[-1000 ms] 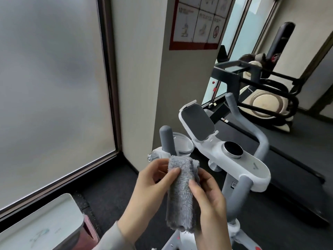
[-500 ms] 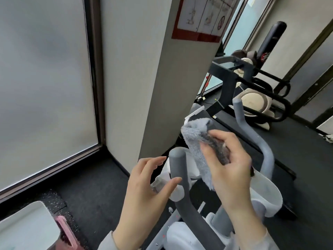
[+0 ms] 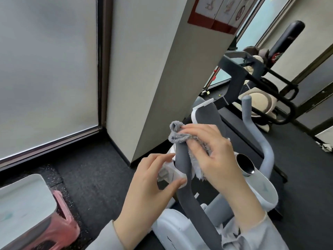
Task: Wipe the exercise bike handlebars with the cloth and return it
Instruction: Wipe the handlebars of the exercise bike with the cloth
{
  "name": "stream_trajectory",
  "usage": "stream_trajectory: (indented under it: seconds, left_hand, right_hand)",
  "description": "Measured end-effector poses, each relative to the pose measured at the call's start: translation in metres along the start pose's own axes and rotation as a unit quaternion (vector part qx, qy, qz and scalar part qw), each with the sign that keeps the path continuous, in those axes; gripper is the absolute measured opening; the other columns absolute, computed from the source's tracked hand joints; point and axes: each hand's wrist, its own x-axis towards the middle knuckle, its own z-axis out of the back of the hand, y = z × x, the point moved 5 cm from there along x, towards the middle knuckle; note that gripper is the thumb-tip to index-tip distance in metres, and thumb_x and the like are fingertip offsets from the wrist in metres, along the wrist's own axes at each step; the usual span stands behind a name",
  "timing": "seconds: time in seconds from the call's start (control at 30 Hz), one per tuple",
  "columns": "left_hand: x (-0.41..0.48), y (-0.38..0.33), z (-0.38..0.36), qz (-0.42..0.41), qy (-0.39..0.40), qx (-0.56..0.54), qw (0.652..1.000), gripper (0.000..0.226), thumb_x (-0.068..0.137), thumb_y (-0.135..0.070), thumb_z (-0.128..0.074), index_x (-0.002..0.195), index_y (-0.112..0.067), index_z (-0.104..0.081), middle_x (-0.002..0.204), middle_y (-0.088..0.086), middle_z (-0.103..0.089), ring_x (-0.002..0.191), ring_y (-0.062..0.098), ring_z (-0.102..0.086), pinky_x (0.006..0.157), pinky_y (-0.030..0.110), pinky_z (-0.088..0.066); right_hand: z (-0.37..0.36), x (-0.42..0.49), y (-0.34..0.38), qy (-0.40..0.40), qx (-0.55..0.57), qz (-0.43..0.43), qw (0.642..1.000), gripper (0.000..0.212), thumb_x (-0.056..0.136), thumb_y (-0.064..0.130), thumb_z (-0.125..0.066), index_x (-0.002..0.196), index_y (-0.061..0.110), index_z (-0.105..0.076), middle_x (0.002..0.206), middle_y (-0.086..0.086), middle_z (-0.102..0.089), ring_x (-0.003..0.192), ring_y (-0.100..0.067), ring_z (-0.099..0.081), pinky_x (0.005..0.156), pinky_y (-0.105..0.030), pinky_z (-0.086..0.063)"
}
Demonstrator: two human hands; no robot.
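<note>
The right hand [image 3: 214, 152] presses the grey cloth [image 3: 182, 137] over the left handlebar [image 3: 182, 159] top, grip closed on it; the left hand [image 3: 153, 184] hovers beside, grip loosely open.

Two hands, left [image 3: 153, 184] and right [image 3: 212, 152], one grey cloth [image 3: 180, 136], two grey handlebar posts [image 3: 182, 159] [image 3: 246, 112], one silver knob [image 3: 246, 165], one pink bin [image 3: 61, 224], one wall poster [image 3: 218, 13].

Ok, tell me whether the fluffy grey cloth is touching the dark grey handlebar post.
Touching. The head view shows the right hand pressing the cloth over the top of the handlebar post, with no gap.
</note>
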Motion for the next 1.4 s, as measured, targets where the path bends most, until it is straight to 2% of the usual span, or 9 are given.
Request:
stream_trajectory:
  seconds: [0.13,0.27,0.4,0.53,0.7,0.87,1.07,1.17,1.4]
  left_hand:
    - [-0.003,-0.001,0.0,0.0,-0.007,0.002,1.0,0.044,0.073,-0.03,-0.073,0.115,-0.03,-0.059,0.111,-0.017,-0.058,0.11,0.0,-0.049,0.089,0.001,-0.032]
    - [-0.005,-0.001,-0.001,0.002,-0.017,-0.002,1.0,0.044,0.074,-0.027,-0.074,0.116,-0.028,-0.059,0.111,-0.018,-0.058,0.11,0.002,-0.05,0.089,0.0,-0.031]
    - [-0.005,-0.002,-0.002,-0.004,-0.012,-0.004,1.0,0.047,0.075,-0.025,-0.074,0.118,-0.027,-0.058,0.111,-0.015,-0.059,0.108,0.004,-0.05,0.087,0.001,-0.034]
    - [-0.004,-0.002,-0.002,-0.012,0.0,-0.005,1.0,0.052,0.073,-0.025,-0.076,0.121,-0.028,-0.056,0.111,-0.013,-0.058,0.108,0.004,-0.05,0.086,-0.001,-0.032]
    - [-0.004,0.002,-0.002,-0.027,0.003,0.013,1.0,0.051,0.073,-0.027,-0.075,0.12,-0.027,-0.055,0.11,-0.013,-0.057,0.107,0.006,-0.051,0.09,0.003,-0.035]
    - [-0.005,0.003,-0.001,-0.042,0.01,-0.001,0.999,0.05,0.074,-0.03,-0.074,0.121,-0.029,-0.054,0.112,-0.011,-0.057,0.108,0.009,-0.053,0.091,0.017,-0.043]
    - [-0.008,0.002,0.0,-0.055,0.029,0.035,0.997,0.057,0.077,-0.024,-0.073,0.13,-0.024,-0.052,0.117,-0.007,-0.057,0.11,0.01,-0.051,0.091,0.012,-0.039]
    - [-0.015,-0.006,0.005,-0.107,-0.028,0.113,0.987,0.05,0.078,-0.019,-0.073,0.124,-0.015,-0.057,0.116,-0.001,-0.058,0.105,0.016,-0.05,0.089,0.014,-0.037]
    - [-0.044,-0.02,-0.024,-0.236,0.017,0.234,0.943,0.037,0.077,-0.024,-0.072,0.113,-0.017,-0.065,0.116,-0.003,-0.064,0.12,0.021,-0.045,0.093,0.037,-0.042]
  right_hand:
    - [-0.008,0.011,-0.032,0.067,0.235,-0.181,0.953,0.022,0.094,0.012,-0.052,0.098,0.021,-0.071,0.097,0.005,-0.075,0.1,-0.011,-0.067,0.086,-0.026,-0.048]
    - [-0.017,-0.02,-0.048,0.019,0.33,-0.212,0.92,0.022,0.094,0.012,-0.054,0.106,0.019,-0.071,0.107,0.0,-0.074,0.109,-0.018,-0.065,0.09,-0.026,-0.052]
    - [-0.008,-0.058,-0.057,-0.094,0.279,-0.224,0.929,0.02,0.087,0.02,-0.063,0.101,0.03,-0.072,0.106,0.005,-0.074,0.108,-0.015,-0.065,0.099,-0.042,-0.049]
    - [0.012,-0.057,-0.021,-0.188,0.181,-0.078,0.962,0.026,0.086,0.017,-0.06,0.098,0.037,-0.071,0.111,0.013,-0.066,0.11,-0.005,-0.06,0.092,-0.017,-0.048]
    - [-0.01,-0.049,0.008,-0.149,0.027,0.033,0.988,0.023,0.088,0.008,-0.056,0.108,0.01,-0.069,0.113,0.006,-0.052,0.108,-0.018,-0.056,0.091,-0.008,-0.041]
    - [-0.019,-0.077,0.002,-0.161,-0.04,0.033,0.986,0.026,0.085,0.0,-0.057,0.104,0.011,-0.071,0.11,0.003,-0.053,0.103,-0.026,-0.059,0.092,-0.011,-0.042]
    - [-0.015,-0.113,-0.013,-0.171,-0.008,-0.064,0.983,0.025,0.085,0.005,-0.057,0.105,0.013,-0.071,0.107,-0.002,-0.061,0.102,-0.008,-0.057,0.089,-0.006,-0.039]
    - [-0.013,-0.122,-0.017,-0.174,-0.013,-0.11,0.978,0.024,0.087,0.005,-0.06,0.107,0.011,-0.07,0.106,-0.003,-0.063,0.103,0.001,-0.055,0.089,-0.002,-0.037]
    - [-0.017,-0.133,-0.016,-0.103,-0.03,-0.144,0.984,0.026,0.085,0.004,-0.064,0.11,0.011,-0.069,0.103,0.007,-0.06,0.101,-0.015,-0.059,0.087,0.0,-0.038]
